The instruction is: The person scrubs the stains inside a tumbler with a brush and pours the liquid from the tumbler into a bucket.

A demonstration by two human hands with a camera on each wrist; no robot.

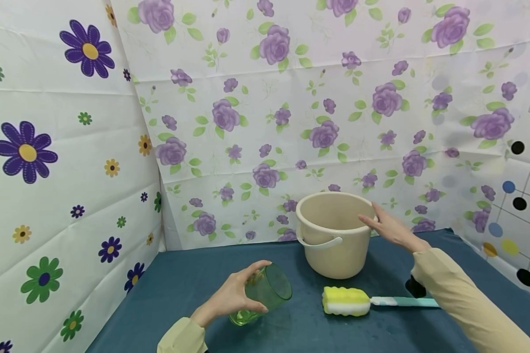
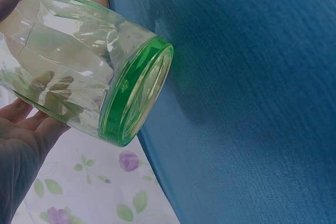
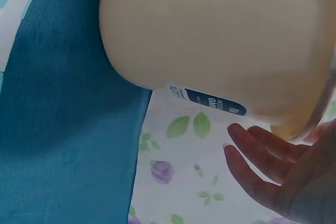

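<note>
In my left hand [image 1: 234, 293] is a see-through green cup [image 1: 271, 290], gripped round its side between thumb and fingers. It tilts, with its mouth to the upper right. The left wrist view shows its thick green base [image 2: 137, 93] over the blue tabletop, and the fingers [image 2: 44, 124] behind the clear wall. My right hand [image 1: 395, 228] is at the right side of a beige bucket [image 1: 335, 252], by its rim. Its fingers [image 3: 262, 153] are spread and loosely extended beside the bucket wall; whether they touch it is hard to tell.
A sponge brush with a yellow-and-white head [image 1: 346, 301] and a white-and-teal handle [image 1: 404, 301] lies in front of the bucket, under the right forearm. The bucket's white handle [image 1: 320, 244] hangs at its front. Flowered cloth [image 1: 247, 147] walls off the back of the blue table [image 1: 194, 274].
</note>
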